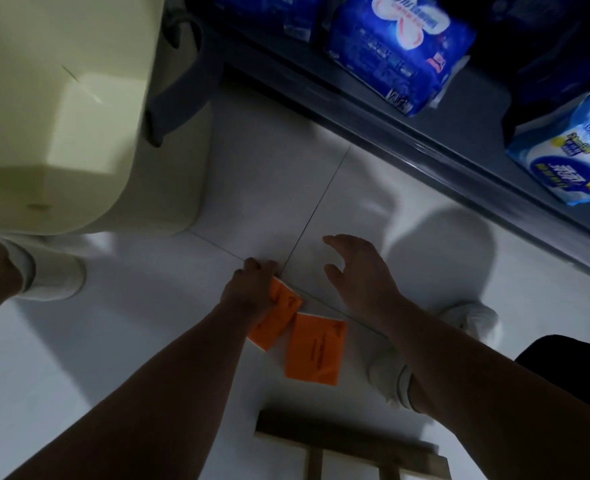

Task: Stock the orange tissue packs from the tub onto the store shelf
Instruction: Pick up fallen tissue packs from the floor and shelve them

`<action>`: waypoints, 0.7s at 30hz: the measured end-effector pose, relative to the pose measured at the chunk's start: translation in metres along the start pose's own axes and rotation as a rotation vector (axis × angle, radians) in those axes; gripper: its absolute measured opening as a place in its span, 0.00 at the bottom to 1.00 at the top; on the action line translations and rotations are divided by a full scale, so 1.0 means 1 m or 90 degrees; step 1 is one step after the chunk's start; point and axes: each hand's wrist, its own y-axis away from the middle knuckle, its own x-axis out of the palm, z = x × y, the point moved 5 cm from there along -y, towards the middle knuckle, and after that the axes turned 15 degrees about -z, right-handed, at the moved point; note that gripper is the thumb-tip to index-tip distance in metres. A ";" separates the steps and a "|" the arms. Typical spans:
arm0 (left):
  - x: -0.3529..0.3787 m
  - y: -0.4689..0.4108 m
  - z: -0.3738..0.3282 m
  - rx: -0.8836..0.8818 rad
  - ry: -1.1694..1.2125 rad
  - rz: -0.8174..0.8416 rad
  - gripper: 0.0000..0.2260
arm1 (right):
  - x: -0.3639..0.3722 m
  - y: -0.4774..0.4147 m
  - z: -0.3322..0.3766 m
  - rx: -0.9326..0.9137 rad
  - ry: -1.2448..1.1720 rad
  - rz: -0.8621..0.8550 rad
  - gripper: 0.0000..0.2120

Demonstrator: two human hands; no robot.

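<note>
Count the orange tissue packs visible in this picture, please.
2. One orange pack lies on the floor, gripped by the left hand; the second pack lies free beside it, on its right. More may be hidden in the tub.

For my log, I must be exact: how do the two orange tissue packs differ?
The left orange pack is gripped by the left hand, whose fingers curl over its far end; the right orange pack lies free on the floor, untouched. The left orange pack is partly hidden; the right orange pack shows its whole face. Both are orange and rectangular.
</note>
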 end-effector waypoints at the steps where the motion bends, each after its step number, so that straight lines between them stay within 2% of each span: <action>1: 0.001 -0.002 0.001 0.002 -0.001 0.011 0.34 | 0.001 0.000 -0.002 0.001 0.002 0.000 0.24; 5: -0.012 -0.002 0.004 0.005 0.053 -0.027 0.29 | 0.005 0.001 -0.007 0.008 0.013 0.008 0.25; 9: -0.043 0.000 0.016 -0.016 0.142 -0.154 0.26 | 0.017 0.010 -0.014 0.041 0.021 0.024 0.27; 14: -0.075 0.016 0.032 -0.064 0.334 -0.290 0.28 | 0.042 0.034 -0.025 0.135 0.015 0.086 0.36; 17: -0.083 0.027 0.041 -0.093 0.369 -0.329 0.31 | 0.055 0.048 -0.026 0.162 0.048 0.128 0.41; 21: -0.085 0.033 0.050 -0.130 0.383 -0.326 0.24 | 0.076 0.063 -0.026 0.206 0.048 0.146 0.46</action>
